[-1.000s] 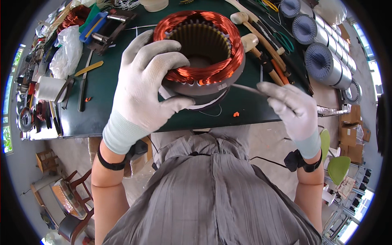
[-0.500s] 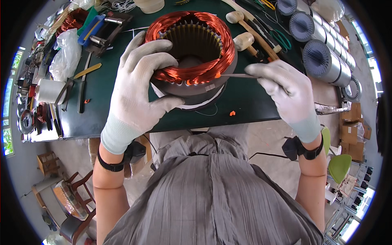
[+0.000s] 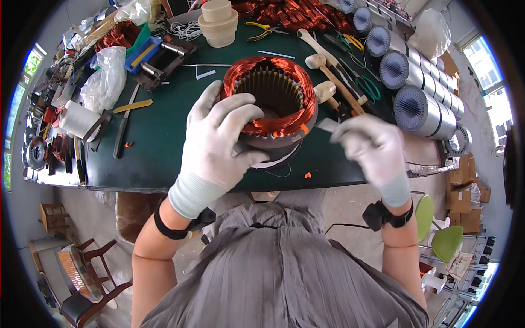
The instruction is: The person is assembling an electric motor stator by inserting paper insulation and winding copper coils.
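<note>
The left hand (image 3: 219, 145), gloved in white, is gripping the stator (image 3: 272, 106), its fingers curling over the copper winding on the left side while the thumb is pressing low against the grey housing. The right hand (image 3: 372, 150), also gloved and blurred, is pinching a thin pale strip (image 3: 328, 125) whose tip is touching the stator's right side. The stator is sitting upright near the front edge of the table (image 3: 158, 147), about midway along it. Two mallets (image 3: 322, 74) are lying just beyond it toward the right edge, with green-handled scissors (image 3: 365, 87) beside them. A row of ribbed silver cylinders (image 3: 421, 104) is lining the right edge. A blue vise (image 3: 150, 57) and a plastic bag (image 3: 106, 76) are lying toward the back left corner.
</note>
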Demonstrator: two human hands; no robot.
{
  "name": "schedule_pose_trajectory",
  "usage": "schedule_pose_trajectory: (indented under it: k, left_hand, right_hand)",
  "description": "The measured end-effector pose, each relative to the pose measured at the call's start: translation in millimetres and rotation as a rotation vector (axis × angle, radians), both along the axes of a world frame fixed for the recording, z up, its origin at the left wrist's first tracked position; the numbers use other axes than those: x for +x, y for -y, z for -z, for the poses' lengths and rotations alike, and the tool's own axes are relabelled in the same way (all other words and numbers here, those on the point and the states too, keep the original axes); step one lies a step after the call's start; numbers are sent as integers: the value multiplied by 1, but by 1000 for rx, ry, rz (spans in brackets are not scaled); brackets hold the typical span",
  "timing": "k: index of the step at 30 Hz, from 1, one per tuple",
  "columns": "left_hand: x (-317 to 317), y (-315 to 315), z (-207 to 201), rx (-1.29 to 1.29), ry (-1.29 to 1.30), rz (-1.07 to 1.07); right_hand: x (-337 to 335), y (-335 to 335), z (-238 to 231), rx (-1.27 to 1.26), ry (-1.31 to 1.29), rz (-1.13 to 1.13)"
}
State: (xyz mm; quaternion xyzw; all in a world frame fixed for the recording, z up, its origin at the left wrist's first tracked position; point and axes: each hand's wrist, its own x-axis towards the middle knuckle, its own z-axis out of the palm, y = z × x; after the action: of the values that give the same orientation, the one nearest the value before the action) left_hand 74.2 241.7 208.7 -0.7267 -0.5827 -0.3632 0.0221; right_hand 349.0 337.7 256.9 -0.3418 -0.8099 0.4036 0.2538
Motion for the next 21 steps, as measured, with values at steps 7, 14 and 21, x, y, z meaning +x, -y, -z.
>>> schedule_pose_trajectory:
  k: [7,14,21]
  left_hand:
    - [17,-14,8,122,-54,-6]
    - [21,-12,11,100,-54,-20]
    - [20,-13,15,136,-3,-12]
  right_hand:
    - [-13,-1,5,477,261,45]
    - [-18,-8,-14,830,502,-53]
    - [-20,-2,-39,821,613,-95]
